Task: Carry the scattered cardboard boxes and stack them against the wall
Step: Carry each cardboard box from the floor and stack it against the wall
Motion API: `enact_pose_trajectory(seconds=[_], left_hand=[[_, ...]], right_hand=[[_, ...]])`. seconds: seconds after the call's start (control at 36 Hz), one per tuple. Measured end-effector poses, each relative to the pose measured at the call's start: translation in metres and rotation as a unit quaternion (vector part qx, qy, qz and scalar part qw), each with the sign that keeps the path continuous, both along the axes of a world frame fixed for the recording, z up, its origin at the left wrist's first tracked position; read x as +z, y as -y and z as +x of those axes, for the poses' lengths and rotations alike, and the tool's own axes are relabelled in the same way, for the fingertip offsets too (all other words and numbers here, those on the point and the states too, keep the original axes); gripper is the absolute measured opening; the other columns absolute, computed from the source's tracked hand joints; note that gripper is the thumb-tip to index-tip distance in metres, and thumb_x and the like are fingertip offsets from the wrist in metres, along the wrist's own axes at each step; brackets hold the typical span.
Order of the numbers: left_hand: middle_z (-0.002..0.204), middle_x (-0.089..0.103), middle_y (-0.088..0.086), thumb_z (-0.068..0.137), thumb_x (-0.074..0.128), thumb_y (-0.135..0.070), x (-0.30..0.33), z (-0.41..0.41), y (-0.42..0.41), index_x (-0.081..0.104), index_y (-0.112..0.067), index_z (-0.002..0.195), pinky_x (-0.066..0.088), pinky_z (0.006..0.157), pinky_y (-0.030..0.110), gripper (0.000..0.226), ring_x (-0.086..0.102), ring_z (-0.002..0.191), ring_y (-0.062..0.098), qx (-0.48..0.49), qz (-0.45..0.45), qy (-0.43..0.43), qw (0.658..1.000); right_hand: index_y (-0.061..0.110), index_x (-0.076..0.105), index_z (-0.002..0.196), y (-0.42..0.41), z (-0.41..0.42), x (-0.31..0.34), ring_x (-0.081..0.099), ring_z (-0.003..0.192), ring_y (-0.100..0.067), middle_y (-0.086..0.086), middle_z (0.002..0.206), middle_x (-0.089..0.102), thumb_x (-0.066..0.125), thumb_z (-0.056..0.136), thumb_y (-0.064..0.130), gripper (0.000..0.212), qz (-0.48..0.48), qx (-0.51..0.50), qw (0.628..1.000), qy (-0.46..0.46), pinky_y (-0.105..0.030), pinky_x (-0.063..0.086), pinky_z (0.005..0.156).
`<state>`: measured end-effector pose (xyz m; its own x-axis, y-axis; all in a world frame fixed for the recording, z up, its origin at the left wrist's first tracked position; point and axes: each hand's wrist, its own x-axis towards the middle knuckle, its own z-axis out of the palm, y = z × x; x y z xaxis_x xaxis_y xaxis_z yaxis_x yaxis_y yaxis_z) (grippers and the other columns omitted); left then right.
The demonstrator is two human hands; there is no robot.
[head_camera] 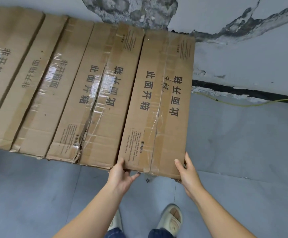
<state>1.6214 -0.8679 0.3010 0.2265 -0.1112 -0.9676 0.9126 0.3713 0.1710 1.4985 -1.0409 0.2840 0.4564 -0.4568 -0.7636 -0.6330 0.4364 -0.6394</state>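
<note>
Both hands grip the near end of the rightmost cardboard box (157, 103): left hand (121, 176) and right hand (186, 170) fingers clamped on its corners, beside the row of boxes (54, 86) against the wall (243, 54).

1. Six cardboard boxes (91, 86) are seen side by side, the leftmost cut off by the frame edge.
2. Two hands are counted: a left hand (121, 174) and a right hand (188, 170).
3. Two shoes (171, 219) are visible.
4. One yellow cable (243, 104) is seen.
</note>
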Motion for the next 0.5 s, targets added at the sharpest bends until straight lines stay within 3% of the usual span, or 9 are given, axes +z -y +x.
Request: enact_pose_trajectory(seconds=[0.08, 0.19, 0.25, 0.39, 0.5], left_hand=[[0.136, 0.052, 0.013, 0.102, 0.039, -0.018, 0.002, 0.001, -0.006, 0.05, -0.01, 0.121, 0.03, 0.104, 0.063, 0.023, 0.047, 0.13, 0.027, -0.004, 0.006, 0.002, 1.0], [0.15, 0.033, 0.019, 0.103, 0.036, -0.018, 0.02, 0.006, -0.012, 0.036, -0.009, 0.14, 0.034, 0.102, 0.06, 0.037, 0.034, 0.139, 0.03, -0.032, 0.033, 0.007, 0.999], [0.153, 0.025, 0.022, 0.103, 0.037, -0.017, 0.04, 0.008, -0.015, 0.026, -0.009, 0.148, 0.038, 0.097, 0.057, 0.047, 0.031, 0.14, 0.032, -0.057, 0.052, 0.016, 0.997], [0.144, 0.04, 0.023, 0.103, 0.037, -0.017, 0.098, 0.002, -0.029, 0.029, -0.004, 0.146, 0.044, 0.087, 0.049, 0.045, 0.045, 0.128, 0.03, -0.143, 0.068, 0.066, 0.985], [0.129, 0.053, 0.021, 0.102, 0.041, -0.016, 0.164, -0.005, -0.041, 0.035, -0.001, 0.14, 0.045, 0.084, 0.047, 0.041, 0.054, 0.112, 0.028, -0.169, 0.042, 0.104, 0.979]], right_hand=[[0.041, 0.034, 0.142, 0.003, 0.005, 0.005, 0.058, 0.113, -0.018, 0.009, 0.128, 0.058, 0.046, 0.1, 0.021, 0.048, 0.008, 0.03, 0.999, -0.03, -0.033, 0.053, 0.071], [0.031, 0.027, 0.148, 0.01, 0.011, 0.019, 0.045, 0.131, -0.022, 0.004, 0.143, 0.047, 0.046, 0.1, 0.021, 0.053, -0.002, 0.081, 0.995, -0.064, -0.046, 0.044, 0.103], [0.027, 0.023, 0.15, 0.012, 0.013, 0.038, 0.041, 0.134, -0.021, 0.002, 0.148, 0.041, 0.046, 0.1, 0.019, 0.056, -0.003, 0.091, 0.994, -0.061, -0.047, 0.038, 0.109], [0.023, 0.009, 0.153, 0.012, 0.011, 0.104, 0.029, 0.141, -0.019, -0.004, 0.157, 0.024, 0.05, 0.098, 0.031, 0.069, -0.027, 0.125, 0.99, -0.058, -0.038, 0.031, 0.111], [0.025, 0.015, 0.152, 0.01, -0.001, 0.167, 0.036, 0.137, -0.016, -0.003, 0.154, 0.031, 0.05, 0.097, 0.038, 0.067, -0.055, 0.156, 0.986, -0.035, -0.039, 0.034, 0.109]])
